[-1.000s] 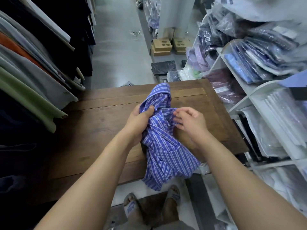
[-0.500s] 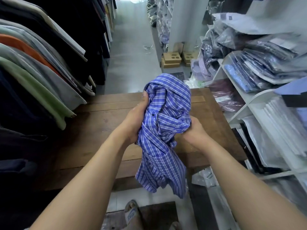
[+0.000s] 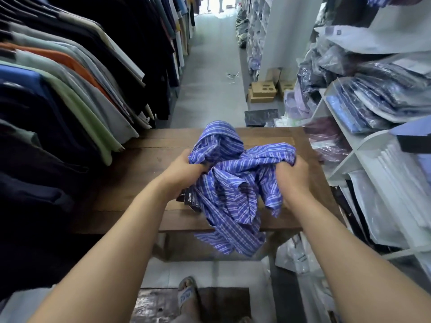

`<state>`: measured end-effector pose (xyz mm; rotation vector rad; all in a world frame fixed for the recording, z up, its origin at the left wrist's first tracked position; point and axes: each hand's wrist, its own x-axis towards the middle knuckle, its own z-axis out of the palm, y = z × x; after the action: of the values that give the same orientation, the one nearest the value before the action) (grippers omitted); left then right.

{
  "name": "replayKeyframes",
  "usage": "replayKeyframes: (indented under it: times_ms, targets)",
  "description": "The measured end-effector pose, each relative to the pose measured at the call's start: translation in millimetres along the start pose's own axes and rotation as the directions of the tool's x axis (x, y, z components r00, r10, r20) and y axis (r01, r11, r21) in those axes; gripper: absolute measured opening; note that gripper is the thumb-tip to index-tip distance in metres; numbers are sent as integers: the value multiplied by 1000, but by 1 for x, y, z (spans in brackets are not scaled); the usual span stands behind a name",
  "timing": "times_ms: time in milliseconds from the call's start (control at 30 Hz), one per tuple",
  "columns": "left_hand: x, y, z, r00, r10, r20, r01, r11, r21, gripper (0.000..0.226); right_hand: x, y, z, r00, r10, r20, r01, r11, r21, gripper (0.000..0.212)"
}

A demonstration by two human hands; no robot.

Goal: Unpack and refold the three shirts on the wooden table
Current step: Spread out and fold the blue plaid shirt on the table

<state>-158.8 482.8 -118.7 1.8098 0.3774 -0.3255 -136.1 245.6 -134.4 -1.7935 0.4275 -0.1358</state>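
A blue plaid shirt [image 3: 233, 183] is bunched up above the wooden table [image 3: 144, 164], with its tail hanging past the near edge. My left hand [image 3: 184, 173] grips the shirt's left side, fingers curled into the cloth. My right hand [image 3: 291, 176] grips the right side in the same way. A black tag [image 3: 190, 199] dangles from the shirt below my left hand. No other shirt is visible on the table.
A rack of hanging clothes [image 3: 70, 89] lines the left side. White shelves [image 3: 373, 141] stacked with bagged shirts stand on the right. Cardboard boxes [image 3: 263, 92] and a dark flat item [image 3: 261, 117] lie on the aisle floor beyond the table. A sandalled foot [image 3: 186, 297] shows below.
My hands have drawn apart, spreading the bunched shirt sideways. The view has tilted up, showing more of the aisle.
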Motion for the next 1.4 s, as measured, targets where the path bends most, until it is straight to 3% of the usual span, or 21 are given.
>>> replayKeyframes:
  times_ms: [100, 300, 400, 467, 500, 567, 600, 667, 767, 833, 967, 1100, 1233, 1400]
  targets:
    - [-9, -5, 2, 1000, -28, -5, 28, 999, 21, 14, -2, 1, -6, 1000, 13, -20, -14, 997, -71, 20]
    - [-17, -8, 13, 1000, 2, 0, -2, 982, -191, 25, -4, 20, -18, 970, 185, 159, -91, 878, -470, 8]
    - [-24, -2, 21, 999, 43, -14, -46, 958, -284, 33, -16, 16, -27, 859, 323, 398, -123, 883, -452, 33]
    - [-30, 3, 24, 998, 38, -42, -50, 942, -330, 35, -21, 15, -34, 798, 385, 464, -112, 851, -514, 55]
    - [-32, 4, 24, 998, 42, -48, -56, 941, -333, 36, -22, 17, -36, 817, 363, 448, -96, 852, -514, 82]
    - [-36, 5, 24, 995, 68, -69, -87, 944, -317, 40, -22, 22, -38, 908, 246, 338, -124, 931, -343, 138]
    - [-38, 5, 22, 993, 84, -86, -106, 947, -302, 42, -23, 24, -38, 943, 179, 281, -116, 967, -227, 144]
    - [-43, 1, 19, 987, 116, -113, -143, 952, -271, 45, -28, 23, -38, 977, 56, 204, -39, 995, -89, 121]
    - [-50, -7, 16, 983, 154, -97, -172, 961, -216, 43, -34, 22, -34, 976, -93, 196, 113, 990, -90, 43]
    - [-53, -12, 15, 981, 165, -99, -179, 972, -155, 39, -40, 19, -32, 977, -159, 143, 172, 981, -89, 9]
    - [-56, -22, 8, 956, 203, -210, -185, 977, 106, 29, -49, 15, -34, 976, -202, -78, 193, 975, -113, 11]
    - [-53, -36, -4, 937, 155, -313, -67, 959, 275, 27, -61, 23, -38, 965, -217, -148, 154, 924, -351, 15]
    - [-59, -46, -20, 914, 156, -374, -19, 938, 345, 33, -73, 41, -38, 947, -255, -196, 115, 837, -536, 23]
    - [-79, -70, -54, 904, 188, -383, -14, 911, 413, 35, -107, 51, -19, 936, -243, -257, 18, 759, -651, 14]
